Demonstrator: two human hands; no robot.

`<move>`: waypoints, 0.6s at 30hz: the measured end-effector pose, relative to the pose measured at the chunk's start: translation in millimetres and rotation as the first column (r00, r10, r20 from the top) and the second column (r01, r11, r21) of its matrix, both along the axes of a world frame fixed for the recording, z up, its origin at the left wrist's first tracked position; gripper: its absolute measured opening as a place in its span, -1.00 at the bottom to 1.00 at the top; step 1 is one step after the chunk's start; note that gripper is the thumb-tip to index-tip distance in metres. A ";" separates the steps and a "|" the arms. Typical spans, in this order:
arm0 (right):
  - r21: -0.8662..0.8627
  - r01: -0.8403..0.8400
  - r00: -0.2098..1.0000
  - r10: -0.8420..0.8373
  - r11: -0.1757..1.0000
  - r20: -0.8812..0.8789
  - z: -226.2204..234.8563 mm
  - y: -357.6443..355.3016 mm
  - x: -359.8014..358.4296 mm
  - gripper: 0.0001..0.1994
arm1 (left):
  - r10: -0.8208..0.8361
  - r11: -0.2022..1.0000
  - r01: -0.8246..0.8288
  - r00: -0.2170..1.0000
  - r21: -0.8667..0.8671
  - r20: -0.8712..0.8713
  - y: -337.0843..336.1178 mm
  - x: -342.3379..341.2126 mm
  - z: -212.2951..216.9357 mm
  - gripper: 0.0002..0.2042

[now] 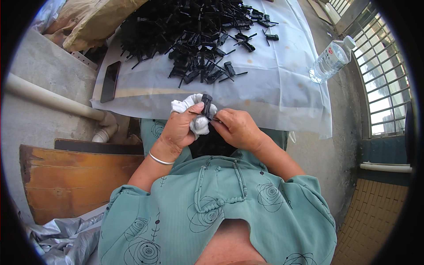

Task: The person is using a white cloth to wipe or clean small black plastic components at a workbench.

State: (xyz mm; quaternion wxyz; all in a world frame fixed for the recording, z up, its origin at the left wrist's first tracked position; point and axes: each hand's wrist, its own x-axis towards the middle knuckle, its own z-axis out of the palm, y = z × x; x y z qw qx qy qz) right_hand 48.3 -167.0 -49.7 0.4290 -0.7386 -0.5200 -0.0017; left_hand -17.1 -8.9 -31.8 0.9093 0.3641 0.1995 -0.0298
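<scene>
Close in front of my body, my left hand [179,128] grips a small black plastic part [206,105] with thin protruding arms, its thumb pressed on the part's side. A crumpled white cloth [201,126] is bunched in the same hand, around and below the part. My right hand [238,128] is closed just to the right, thumb and forefinger pinched at the part's lower end. Whatever lies between those fingertips is too small to name. A large heap of similar black parts [194,44] covers the far middle of the table.
White plastic sheeting [291,88] covers the table. On its left edge lies a dark phone [110,81]; a clear water bottle [331,59] stands at the right edge. Brown paper [95,24] sits at far left. A pipe [57,97] and wooden board [84,181] are on the left.
</scene>
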 end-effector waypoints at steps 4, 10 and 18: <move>0.097 0.150 0.986 -0.143 0.984 -0.081 23.9 5.7 -6.2 -0.83 | -0.060 0.893 -0.033 0.980 0.448 0.191 -4.4 -3.0 1.8 -0.80; 0.130 0.263 0.935 -0.219 0.956 -0.278 23.2 20.3 7.6 -0.84 | -0.205 0.755 -0.018 0.943 0.655 0.262 -7.2 -10.7 6.9 -0.78; 0.006 0.035 0.937 -0.031 0.999 -0.348 24.2 16.8 8.4 -0.75 | -0.107 0.522 -0.137 0.969 0.842 0.224 -8.5 -11.0 1.5 -0.75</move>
